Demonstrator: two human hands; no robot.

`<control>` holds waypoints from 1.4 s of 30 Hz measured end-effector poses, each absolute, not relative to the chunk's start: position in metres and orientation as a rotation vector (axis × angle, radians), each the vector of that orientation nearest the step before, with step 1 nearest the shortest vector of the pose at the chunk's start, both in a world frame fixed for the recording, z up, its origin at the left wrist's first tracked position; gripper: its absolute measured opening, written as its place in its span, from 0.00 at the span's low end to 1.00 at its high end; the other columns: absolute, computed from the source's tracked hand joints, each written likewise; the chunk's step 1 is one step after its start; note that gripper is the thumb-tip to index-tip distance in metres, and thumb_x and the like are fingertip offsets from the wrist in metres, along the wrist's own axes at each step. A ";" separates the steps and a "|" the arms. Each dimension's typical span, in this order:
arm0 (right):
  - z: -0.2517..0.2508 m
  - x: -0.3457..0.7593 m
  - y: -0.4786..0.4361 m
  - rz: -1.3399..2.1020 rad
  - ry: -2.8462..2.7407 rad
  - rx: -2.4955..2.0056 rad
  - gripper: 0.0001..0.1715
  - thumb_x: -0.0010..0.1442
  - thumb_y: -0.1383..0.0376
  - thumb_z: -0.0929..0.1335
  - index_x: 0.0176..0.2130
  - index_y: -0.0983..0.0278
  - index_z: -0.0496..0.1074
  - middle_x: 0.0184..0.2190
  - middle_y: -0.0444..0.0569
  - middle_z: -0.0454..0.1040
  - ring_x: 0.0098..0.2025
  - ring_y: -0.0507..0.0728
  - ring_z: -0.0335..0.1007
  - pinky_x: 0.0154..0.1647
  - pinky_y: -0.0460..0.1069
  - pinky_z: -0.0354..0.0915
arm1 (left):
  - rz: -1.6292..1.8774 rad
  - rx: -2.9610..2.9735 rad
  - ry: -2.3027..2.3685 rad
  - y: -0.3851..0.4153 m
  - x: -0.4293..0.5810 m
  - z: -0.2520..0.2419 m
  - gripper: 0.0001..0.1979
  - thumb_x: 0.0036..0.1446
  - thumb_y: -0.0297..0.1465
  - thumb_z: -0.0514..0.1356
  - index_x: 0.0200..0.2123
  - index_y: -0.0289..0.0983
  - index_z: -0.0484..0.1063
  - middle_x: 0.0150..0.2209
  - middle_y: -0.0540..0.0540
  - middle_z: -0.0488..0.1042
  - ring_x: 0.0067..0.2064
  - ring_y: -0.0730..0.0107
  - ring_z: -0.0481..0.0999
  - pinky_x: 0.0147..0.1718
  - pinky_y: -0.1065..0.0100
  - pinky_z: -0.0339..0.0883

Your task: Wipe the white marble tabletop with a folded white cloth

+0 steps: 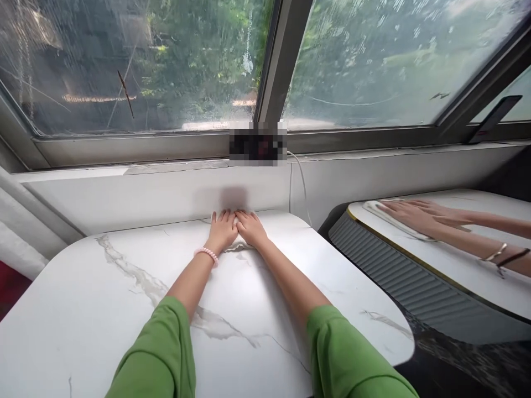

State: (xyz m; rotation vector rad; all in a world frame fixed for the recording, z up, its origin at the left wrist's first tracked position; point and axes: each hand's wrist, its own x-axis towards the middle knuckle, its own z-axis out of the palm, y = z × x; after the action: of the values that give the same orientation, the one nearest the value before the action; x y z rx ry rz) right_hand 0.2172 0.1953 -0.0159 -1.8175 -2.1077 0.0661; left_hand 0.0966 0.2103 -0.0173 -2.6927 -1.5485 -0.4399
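Observation:
Side by side at the far edge of the white marble-patterned table (157, 337), both my hands lie palm down on a pale cloth (240, 245). Only a small rim of this cloth shows, below and between the hands. My left hand (223, 229) has its fingers stretched forward, with a pink bead bracelet (206, 253) at the wrist. My right hand (251, 228) also lies flat with extended fingers, its thumb side close against the left hand. Most of the cloth is hidden under the palms.
A low white wall (166, 196) and a window frame (136, 150) rise behind the table. A white cable (304, 188) hangs there. At right, another person's hands (415, 215) press a white cloth (375, 207) on a second table (468, 276). A dark phone-like object (495, 117) leans by the window.

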 end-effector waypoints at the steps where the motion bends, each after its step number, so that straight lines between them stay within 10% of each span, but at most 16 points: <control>1: -0.016 0.218 0.194 0.066 -2.108 -1.816 0.29 0.62 0.69 0.52 0.61 0.73 0.56 0.64 0.55 0.55 0.65 0.59 0.47 0.64 0.56 0.43 | -0.446 -2.694 -1.546 0.209 0.097 -0.018 0.23 0.64 0.29 0.42 0.61 0.32 0.55 0.64 0.40 0.54 0.65 0.62 0.50 0.63 0.50 0.37; 19: -0.022 0.197 -0.021 0.016 -2.438 -1.689 0.32 0.65 0.65 0.50 0.65 0.77 0.47 0.66 0.60 0.43 0.68 0.64 0.32 0.65 0.63 0.43 | -0.253 -2.778 -1.266 0.001 0.041 -0.006 0.27 0.66 0.35 0.41 0.64 0.30 0.52 0.65 0.34 0.50 0.66 0.51 0.46 0.61 0.44 0.38; 25: -0.013 0.184 -0.077 0.116 -2.624 -1.328 0.39 0.67 0.60 0.55 0.67 0.67 0.29 0.67 0.58 0.34 0.68 0.65 0.28 0.65 0.65 0.46 | -0.156 -2.837 -1.085 -0.060 -0.001 0.001 0.29 0.63 0.36 0.44 0.63 0.25 0.54 0.64 0.32 0.51 0.66 0.48 0.47 0.62 0.51 0.40; 42: -0.010 0.103 0.148 0.080 -2.479 -1.528 0.33 0.64 0.64 0.53 0.65 0.76 0.49 0.66 0.61 0.46 0.67 0.65 0.39 0.65 0.60 0.38 | -0.305 -2.639 -1.456 0.151 -0.045 -0.008 0.23 0.61 0.28 0.44 0.59 0.28 0.56 0.63 0.38 0.57 0.64 0.65 0.54 0.62 0.60 0.42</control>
State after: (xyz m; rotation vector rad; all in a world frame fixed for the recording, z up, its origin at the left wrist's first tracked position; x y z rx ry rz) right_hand 0.1026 0.1484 -0.0096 -1.5285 -2.4786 0.0797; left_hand -0.0452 0.1512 -0.0080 -2.6386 -1.4563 -0.3048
